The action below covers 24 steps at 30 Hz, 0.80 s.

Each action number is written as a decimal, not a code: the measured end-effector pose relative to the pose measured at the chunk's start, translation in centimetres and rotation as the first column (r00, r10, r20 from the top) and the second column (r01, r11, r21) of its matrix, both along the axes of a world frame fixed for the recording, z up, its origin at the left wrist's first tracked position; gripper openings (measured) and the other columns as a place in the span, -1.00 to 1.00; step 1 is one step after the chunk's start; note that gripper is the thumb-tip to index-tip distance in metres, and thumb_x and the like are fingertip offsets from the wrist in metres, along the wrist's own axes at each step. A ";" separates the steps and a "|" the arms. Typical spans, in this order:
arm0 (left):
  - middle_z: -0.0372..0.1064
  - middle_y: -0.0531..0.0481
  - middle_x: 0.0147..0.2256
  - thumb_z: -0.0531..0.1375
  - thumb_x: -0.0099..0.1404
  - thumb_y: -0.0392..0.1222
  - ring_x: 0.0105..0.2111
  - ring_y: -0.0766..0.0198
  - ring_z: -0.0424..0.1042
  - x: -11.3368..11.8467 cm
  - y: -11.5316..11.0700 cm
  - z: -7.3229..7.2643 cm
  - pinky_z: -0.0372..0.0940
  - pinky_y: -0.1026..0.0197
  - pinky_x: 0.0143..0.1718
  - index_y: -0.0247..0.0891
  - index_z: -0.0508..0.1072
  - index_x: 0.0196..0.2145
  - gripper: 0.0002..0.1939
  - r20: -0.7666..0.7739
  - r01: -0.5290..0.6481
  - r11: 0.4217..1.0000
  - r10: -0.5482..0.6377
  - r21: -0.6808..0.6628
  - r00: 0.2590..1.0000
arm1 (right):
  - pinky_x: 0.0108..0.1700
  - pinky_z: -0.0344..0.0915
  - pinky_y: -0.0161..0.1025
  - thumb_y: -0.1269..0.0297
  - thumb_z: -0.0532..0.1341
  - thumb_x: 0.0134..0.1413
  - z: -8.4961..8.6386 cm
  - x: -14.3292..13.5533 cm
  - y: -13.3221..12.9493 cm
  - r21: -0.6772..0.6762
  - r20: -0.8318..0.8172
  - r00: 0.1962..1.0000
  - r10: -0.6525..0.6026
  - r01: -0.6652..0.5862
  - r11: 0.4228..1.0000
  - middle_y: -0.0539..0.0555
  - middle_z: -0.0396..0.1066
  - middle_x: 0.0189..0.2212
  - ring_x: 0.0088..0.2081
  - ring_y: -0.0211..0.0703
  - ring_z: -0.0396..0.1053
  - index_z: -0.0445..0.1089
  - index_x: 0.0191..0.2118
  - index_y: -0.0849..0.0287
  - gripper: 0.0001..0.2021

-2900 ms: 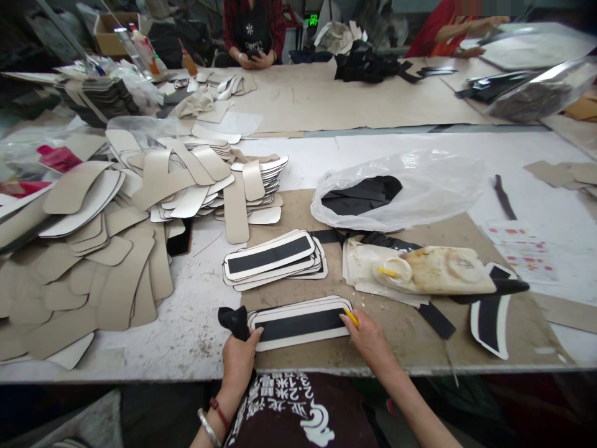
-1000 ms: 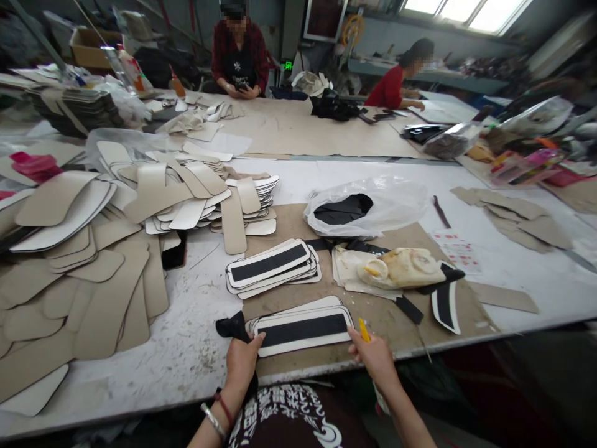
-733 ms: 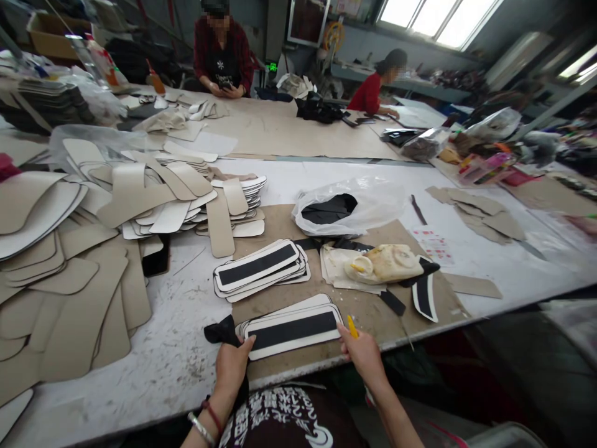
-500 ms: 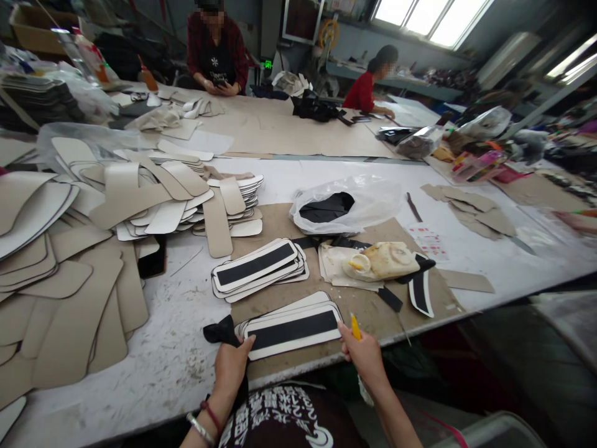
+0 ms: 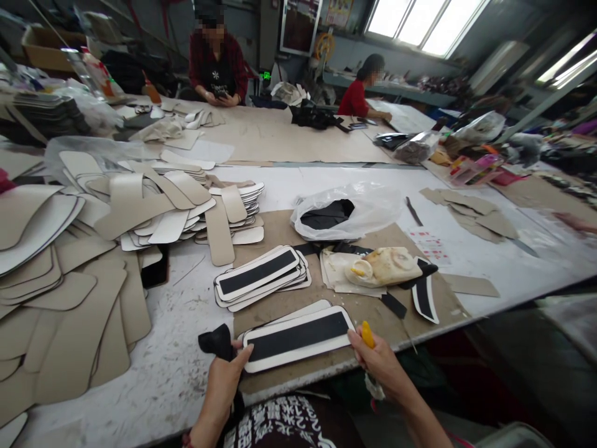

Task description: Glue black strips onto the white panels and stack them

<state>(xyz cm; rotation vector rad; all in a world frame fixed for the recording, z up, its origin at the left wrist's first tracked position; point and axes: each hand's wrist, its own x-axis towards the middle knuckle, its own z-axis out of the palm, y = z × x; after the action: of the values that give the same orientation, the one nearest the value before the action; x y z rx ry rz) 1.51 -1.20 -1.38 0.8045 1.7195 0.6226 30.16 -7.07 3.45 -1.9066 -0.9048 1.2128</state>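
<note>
A white rounded panel with a black strip down its middle (image 5: pixel 298 341) is held at both ends, above similar panels (image 5: pixel 317 307) that show behind it. My left hand (image 5: pixel 226 376) pinches its left end, thumb on top. Black fabric-like material (image 5: pixel 215 341) sits at that hand's fingers and hangs down past the wrist. My right hand (image 5: pixel 380 361) grips the right end. Also in the right fist is a yellow-handled tool (image 5: pixel 368 334), its whitish, caked lower end sticking out below; its kind is unclear.
Behind lies a pile of similar panels (image 5: pixel 259 274). A stained plastic container (image 5: pixel 394 264) stands to the right, near a loose panel (image 5: pixel 424 298). A clear bag (image 5: pixel 368 208) holds black pieces. Beige pieces (image 5: pixel 69 323) heap up at left. Two people sit beyond the table.
The held panel has shifted right relative to the panels beneath, covering them differently. Both hands still grip its ends, and the yellow tool stays in my right hand. The view has tilted slightly.
</note>
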 end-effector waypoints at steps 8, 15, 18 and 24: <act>0.48 -0.09 -0.29 0.26 -0.03 -0.01 -0.34 0.11 0.45 -0.1 0.1 5.9 0.35 0.17 -0.39 -0.26 0.40 -0.18 -0.55 0.471 -0.041 0.982 0.123 -0.182 0.874 | -0.63 -0.04 -0.40 -0.10 0.11 -0.08 0.7 0.8 2.6 0.017 -0.092 0.996 0.012 -0.010 1.000 -0.16 0.06 -0.73 -0.68 -0.39 0.00 0.09 -0.55 0.13 -0.61; 0.50 -0.07 -0.29 0.28 -0.03 -0.14 -0.30 0.10 0.47 -0.1 1.1 8.7 0.38 0.13 -0.27 -0.26 0.35 -0.07 -0.48 0.502 -0.156 0.963 0.248 -0.220 0.829 | -0.63 0.00 -0.41 -0.07 0.21 -0.18 2.0 0.2 5.0 -0.010 -0.069 0.998 -0.009 0.008 1.000 -0.14 0.07 -0.70 -0.64 -0.40 0.02 0.18 -0.59 0.17 -0.61; 0.51 -0.09 -0.37 0.28 -0.03 -0.17 -0.32 0.07 0.48 0.3 1.2 9.6 0.38 0.09 -0.26 -0.31 0.32 -0.04 -0.44 0.526 -0.185 0.934 0.327 -0.306 0.785 | -0.57 0.10 -0.41 -0.02 0.26 -0.19 3.1 -0.5 5.4 -0.028 -0.356 0.933 -0.052 0.045 0.999 -0.09 0.23 -0.63 -0.58 -0.37 0.15 0.29 -0.49 0.20 -0.65; 0.51 -0.09 -0.45 0.25 -0.01 -0.20 -0.38 0.05 0.49 1.7 0.9 10.1 0.39 0.05 -0.26 -0.38 0.34 -0.07 -0.49 0.525 -0.299 0.845 0.515 -0.443 0.677 | -0.53 0.19 -0.43 0.07 0.29 -0.16 2.4 -0.4 6.4 -0.031 -0.637 0.763 -0.109 0.116 0.993 -0.08 0.26 -0.58 -0.58 -0.39 0.19 0.28 -0.42 0.18 -0.70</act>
<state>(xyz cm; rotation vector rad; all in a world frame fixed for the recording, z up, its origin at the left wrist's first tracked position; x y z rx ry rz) 3.17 -0.34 8.77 -0.0735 1.3058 0.7796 29.75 -0.65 5.88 -1.3461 -0.4123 1.6266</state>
